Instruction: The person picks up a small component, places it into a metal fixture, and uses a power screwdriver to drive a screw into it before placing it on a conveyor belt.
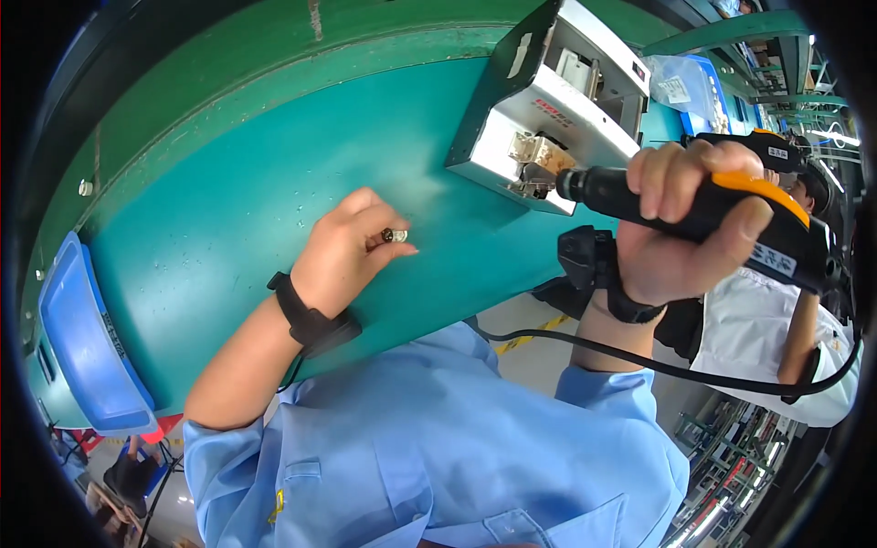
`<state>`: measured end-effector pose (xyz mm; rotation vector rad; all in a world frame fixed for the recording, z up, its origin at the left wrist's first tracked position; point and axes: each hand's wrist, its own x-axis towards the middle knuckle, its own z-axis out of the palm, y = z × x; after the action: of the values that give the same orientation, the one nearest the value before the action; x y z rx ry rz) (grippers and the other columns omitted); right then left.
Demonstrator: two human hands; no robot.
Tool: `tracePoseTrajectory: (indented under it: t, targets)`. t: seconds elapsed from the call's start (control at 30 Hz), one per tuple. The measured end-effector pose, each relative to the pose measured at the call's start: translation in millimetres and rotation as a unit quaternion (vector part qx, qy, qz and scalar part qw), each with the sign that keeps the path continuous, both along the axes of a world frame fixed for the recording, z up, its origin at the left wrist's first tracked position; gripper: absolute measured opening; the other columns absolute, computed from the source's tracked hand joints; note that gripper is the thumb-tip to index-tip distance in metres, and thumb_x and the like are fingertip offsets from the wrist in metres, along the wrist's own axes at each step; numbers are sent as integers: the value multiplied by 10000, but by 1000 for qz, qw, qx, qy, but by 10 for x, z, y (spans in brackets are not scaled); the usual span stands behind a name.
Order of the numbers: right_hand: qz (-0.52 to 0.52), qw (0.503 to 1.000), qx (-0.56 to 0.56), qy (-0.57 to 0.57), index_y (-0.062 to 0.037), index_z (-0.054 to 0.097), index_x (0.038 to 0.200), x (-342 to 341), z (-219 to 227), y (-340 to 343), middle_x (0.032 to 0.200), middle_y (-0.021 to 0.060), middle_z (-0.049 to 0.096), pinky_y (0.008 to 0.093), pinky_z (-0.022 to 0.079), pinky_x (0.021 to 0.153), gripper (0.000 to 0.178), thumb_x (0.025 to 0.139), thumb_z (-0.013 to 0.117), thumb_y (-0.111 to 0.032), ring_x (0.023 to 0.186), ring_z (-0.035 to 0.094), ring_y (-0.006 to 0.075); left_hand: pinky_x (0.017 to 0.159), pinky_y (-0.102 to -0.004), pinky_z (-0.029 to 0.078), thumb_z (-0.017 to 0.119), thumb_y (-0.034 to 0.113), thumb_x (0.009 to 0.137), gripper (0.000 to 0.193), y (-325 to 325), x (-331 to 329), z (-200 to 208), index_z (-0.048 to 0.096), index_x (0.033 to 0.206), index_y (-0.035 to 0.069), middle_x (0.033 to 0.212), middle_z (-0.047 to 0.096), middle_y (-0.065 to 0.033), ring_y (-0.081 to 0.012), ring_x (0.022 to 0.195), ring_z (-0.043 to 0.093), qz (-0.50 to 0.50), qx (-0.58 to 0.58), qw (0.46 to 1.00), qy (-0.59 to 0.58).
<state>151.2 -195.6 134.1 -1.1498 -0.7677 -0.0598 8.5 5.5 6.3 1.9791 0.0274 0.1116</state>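
My left hand (343, 247) hovers over the green mat with a small cylindrical part (396, 236), dark and whitish, pinched between thumb and fingers. Wrapped round a black and orange electric screwdriver (610, 190) is my right hand (681, 215), on the right side. The screwdriver lies nearly level, its nose pointing left at the lower opening of a silver and black metal box (594, 128) that looks like a screw feeder. Its tip is at or just in front of the metal bracket (541, 155) there; whether they touch I cannot tell.
A blue plastic tray (87, 347) sits at the mat's left edge. Behind the box are a clear plastic bag (676, 87) and a blue bin. A black cable (585, 342) loops below my right arm. Another person in white (754, 320) works at right, near another black-and-orange tool (763, 143).
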Motion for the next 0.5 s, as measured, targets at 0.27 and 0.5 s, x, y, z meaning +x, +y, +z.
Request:
tracePoseTrajectory:
  t: [0.27,0.5]
  targets:
    - [60,996,-68,26,-49,486,981,174,53,25,584,-15,387,265,323,531,413,956,422,-456,492,352,89,574,-281,467,707,3,777,176,37,28,-3,634,937,19,824,537,-77,-159,647,559,-7,-60,998,18]
    - [143,985,-57,76,-38,488,985,400,75,97,569,-3,403,265,346,531,369,960,427,-400,484,375,94,589,-280,471,710,9,777,200,62,7,-14,648,966,20,858,548,-81,-165,671,577,-24,-51,998,29]
